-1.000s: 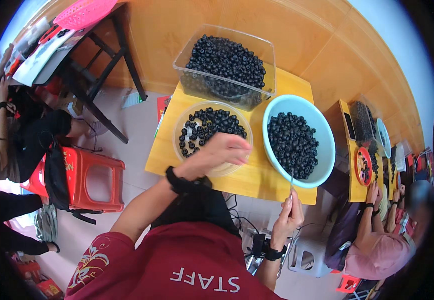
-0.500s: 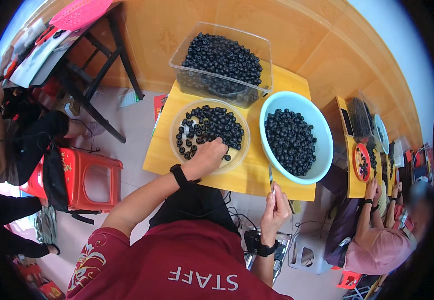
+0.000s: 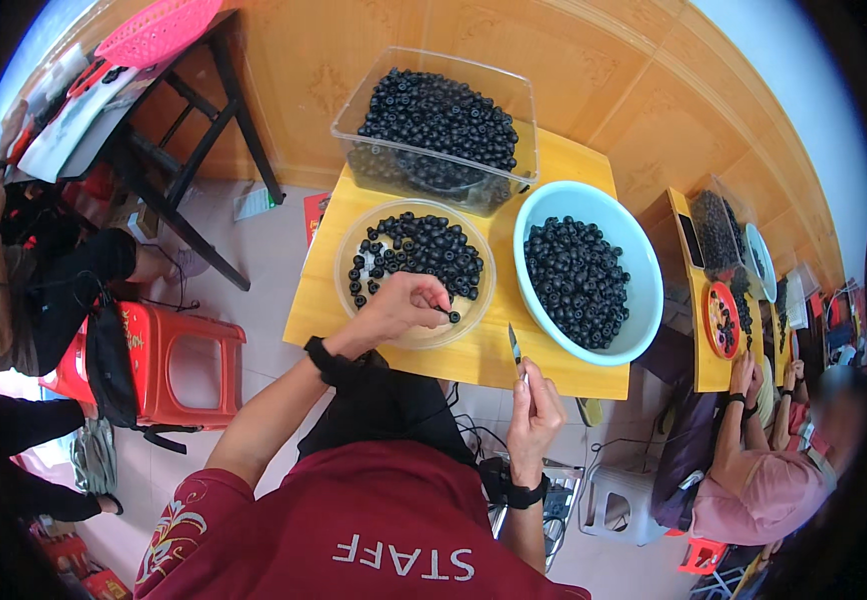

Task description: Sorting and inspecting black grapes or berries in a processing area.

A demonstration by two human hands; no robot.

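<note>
My left hand (image 3: 402, 308) pinches a small black ring-like part (image 3: 454, 317) between thumb and fingers, over the near rim of a shallow round clear tray (image 3: 344, 290). More such black parts (image 3: 444, 250) lie in that tray, heaped toward its right side and scattered at the left. My right hand (image 3: 536, 410) is closed round the handle of a small knife (image 3: 516, 346) at the table's near edge, its blade pointing up and away from me. Right of the tray stands a pale blue bowl (image 3: 648, 262), holding many black parts.
A clear plastic bin (image 3: 354, 155) of black parts stands at the back of the yellow table (image 3: 574, 158), near the wood-panelled wall. At the left are a red stool (image 3: 144, 350) and a seated person; other people work at a second yellow table (image 3: 711, 377) on the right.
My left hand has lifted slightly from the pile, and the black part now shows in its fingertips. The knife in my right hand has shifted left, toward the tray, its blade tilting left.
</note>
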